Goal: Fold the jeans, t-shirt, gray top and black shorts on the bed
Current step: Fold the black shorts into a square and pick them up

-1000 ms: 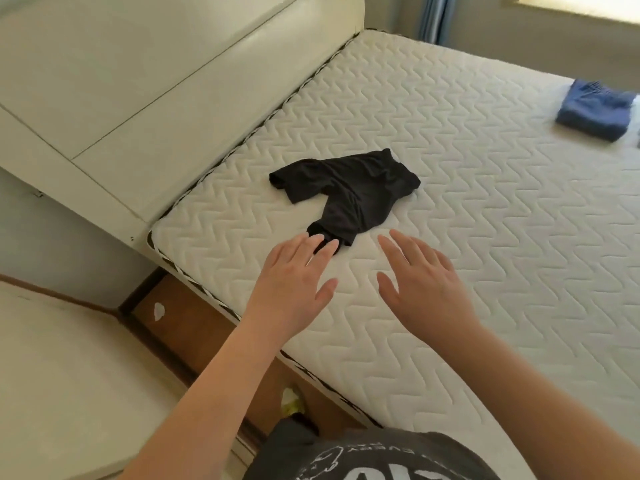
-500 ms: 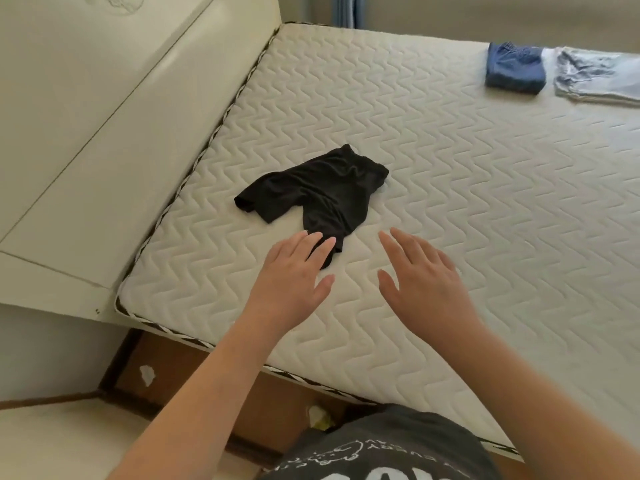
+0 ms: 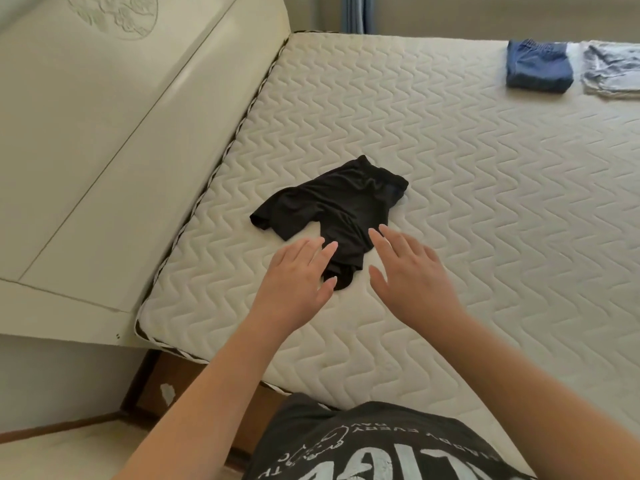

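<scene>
Black shorts: the black shorts [image 3: 337, 213] lie unfolded and rumpled on the bed [image 3: 485, 209], in its near-left part, close to the headboard side.
Long axis: it runs from the waistband at the far right, near the middle of the mattress, down to the leg openings at the near left; one leg points left toward the headboard [image 3: 121, 150], the other points toward the person.
Lie of the cloth: flat on the quilted surface, with creases across the seat and the near leg hem curled under.
Left hand: the left hand [image 3: 298, 275] is spread with fingers straight, palm down, grasping nothing; its fingertips overlap the near leg of the shorts, though whether they press the cloth or hang just above it cannot be told.
Right hand: the right hand [image 3: 412, 271] is likewise released and flat, fingers straight, just to the right of the near leg; its fingertips reach the edge of the cloth.
Shorts and hands: the near leg lies between the two hands; the waistband lies beyond both.
Other clothes: a folded blue garment [image 3: 538, 69] and a pale folded garment [image 3: 611, 72] sit side by side at the far right of the bed, well apart from the shorts.
In the way: open mattress lies between hands and shorts.
</scene>
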Tool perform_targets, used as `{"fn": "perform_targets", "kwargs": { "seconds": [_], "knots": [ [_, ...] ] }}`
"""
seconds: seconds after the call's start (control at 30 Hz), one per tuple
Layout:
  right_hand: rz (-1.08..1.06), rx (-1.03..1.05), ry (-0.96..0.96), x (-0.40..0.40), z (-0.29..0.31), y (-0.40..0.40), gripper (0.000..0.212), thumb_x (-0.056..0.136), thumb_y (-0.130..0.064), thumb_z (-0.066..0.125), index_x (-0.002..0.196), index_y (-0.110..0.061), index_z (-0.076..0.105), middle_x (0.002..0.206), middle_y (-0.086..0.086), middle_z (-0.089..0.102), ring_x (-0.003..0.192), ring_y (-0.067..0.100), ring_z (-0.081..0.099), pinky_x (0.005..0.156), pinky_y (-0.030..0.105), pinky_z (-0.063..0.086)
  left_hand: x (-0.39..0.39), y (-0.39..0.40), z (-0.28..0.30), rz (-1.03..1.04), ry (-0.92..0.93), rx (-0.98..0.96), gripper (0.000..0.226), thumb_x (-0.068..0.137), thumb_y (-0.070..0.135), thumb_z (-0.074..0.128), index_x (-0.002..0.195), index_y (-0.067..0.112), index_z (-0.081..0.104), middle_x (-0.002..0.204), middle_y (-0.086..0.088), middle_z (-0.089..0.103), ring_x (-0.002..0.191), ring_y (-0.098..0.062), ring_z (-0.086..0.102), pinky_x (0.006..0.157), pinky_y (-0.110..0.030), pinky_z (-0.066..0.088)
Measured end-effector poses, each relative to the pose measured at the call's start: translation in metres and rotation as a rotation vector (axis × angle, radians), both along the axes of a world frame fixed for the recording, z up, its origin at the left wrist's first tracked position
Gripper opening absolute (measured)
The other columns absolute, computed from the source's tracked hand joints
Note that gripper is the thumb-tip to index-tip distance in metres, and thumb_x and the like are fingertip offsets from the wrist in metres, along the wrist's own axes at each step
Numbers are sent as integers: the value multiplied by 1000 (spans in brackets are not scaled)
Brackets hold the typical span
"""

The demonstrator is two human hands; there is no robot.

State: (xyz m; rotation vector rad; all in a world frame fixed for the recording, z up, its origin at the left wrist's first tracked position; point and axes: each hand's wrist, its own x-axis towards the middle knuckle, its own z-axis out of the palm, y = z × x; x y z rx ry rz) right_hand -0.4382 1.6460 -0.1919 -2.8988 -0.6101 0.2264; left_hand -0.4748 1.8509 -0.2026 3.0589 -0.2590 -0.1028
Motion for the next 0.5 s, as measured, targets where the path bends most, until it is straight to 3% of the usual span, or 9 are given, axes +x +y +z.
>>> {"fn": "perform_targets", "kwargs": {
  "seconds": [0.37, 0.5],
  "knots": [
    [-253, -46, 44, 40, -39, 117, 59, 101, -48, 29, 155, -26, 15, 163, -3, 16, 147, 19, 23, 117, 37, 23, 86, 123, -46, -246, -65, 10, 59, 93, 38, 57, 146, 20, 42, 147, -7, 48, 140, -26, 41, 113, -42, 34],
    [-318, -40, 96, 59, -67, 146, 60, 101, -49, 28, 155, -26, 14, 163, -3, 13, 148, 19, 21, 118, 38, 22, 118, 157, -76, -272, -29, 0, 60, 92, 38, 58, 147, 20, 41, 147, -6, 48, 139, -26, 41, 113, -41, 33]
  ]
}}
